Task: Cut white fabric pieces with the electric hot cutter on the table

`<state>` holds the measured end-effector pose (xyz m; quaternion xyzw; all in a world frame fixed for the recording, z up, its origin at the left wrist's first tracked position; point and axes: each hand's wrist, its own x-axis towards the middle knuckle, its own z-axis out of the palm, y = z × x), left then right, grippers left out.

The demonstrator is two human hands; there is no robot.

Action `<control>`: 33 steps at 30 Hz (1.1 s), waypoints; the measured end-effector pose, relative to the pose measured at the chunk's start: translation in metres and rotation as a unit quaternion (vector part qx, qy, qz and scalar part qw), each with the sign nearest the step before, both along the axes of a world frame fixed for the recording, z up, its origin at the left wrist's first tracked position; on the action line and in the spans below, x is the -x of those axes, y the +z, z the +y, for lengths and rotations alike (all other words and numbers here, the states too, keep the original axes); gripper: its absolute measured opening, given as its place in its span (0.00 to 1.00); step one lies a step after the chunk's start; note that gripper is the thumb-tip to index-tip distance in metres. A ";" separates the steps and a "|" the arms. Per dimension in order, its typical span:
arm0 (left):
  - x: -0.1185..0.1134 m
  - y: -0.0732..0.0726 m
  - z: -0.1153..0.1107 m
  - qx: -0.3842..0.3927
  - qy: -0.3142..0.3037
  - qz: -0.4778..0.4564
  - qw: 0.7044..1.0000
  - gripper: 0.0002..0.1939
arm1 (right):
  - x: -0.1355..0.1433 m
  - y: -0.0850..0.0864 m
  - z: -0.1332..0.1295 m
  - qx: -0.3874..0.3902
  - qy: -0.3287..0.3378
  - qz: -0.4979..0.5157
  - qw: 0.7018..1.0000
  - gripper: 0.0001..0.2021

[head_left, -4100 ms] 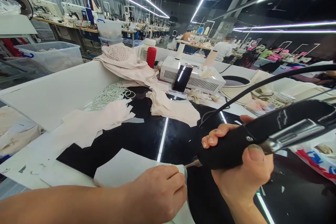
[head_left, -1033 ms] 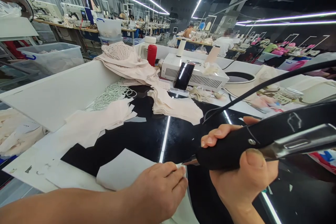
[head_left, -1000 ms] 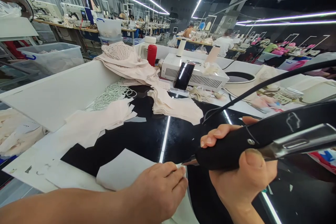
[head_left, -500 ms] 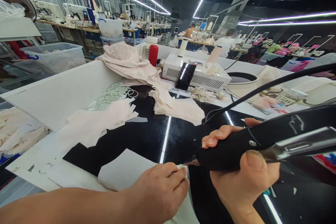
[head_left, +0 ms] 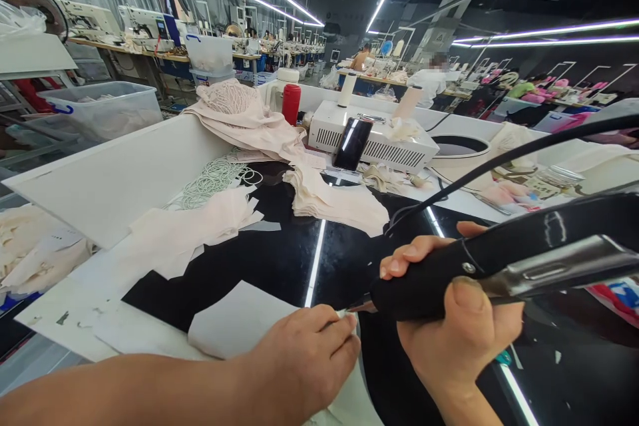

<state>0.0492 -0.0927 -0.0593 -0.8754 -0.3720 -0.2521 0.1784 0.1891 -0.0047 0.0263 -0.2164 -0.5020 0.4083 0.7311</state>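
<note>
My right hand is wrapped around a black corded hand tool with a long metal lever, the thumb resting near the lever's front end. The tool's narrow metal tip points left and meets the edge of a pale fabric piece at my left fingertips. My left hand is closed, pinching that fabric edge between thumb and fingers; the hand covers much of it. Left of this hand lies a white sheet-like piece on the glossy black tabletop.
Stacks of cream fabric pieces and a tangle of pale green cord lie farther back. Beyond stand a phone, a white vented box and a red bottle. The tool's black cable arches across the right side.
The tool and my right hand have shifted slightly left, and the tool's rear has dipped a little. My left hand keeps its pinch in nearly the same place.
</note>
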 end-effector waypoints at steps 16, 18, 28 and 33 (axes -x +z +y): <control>0.039 0.021 0.029 0.062 0.077 0.016 0.995 0.12 | -0.047 0.013 -0.025 0.073 -0.066 0.007 0.995 0.28; 0.036 0.024 0.026 0.056 0.052 -0.015 0.997 0.12 | -0.046 0.011 -0.027 0.058 -0.063 0.013 0.996 0.28; 0.008 0.033 0.008 0.052 -0.115 -0.022 0.992 0.11 | -0.039 -0.003 -0.031 0.021 -0.017 0.002 1.000 0.24; -0.002 0.028 0.012 0.028 -0.118 -0.002 0.993 0.09 | -0.043 -0.011 -0.031 0.005 -0.014 -0.018 1.000 0.22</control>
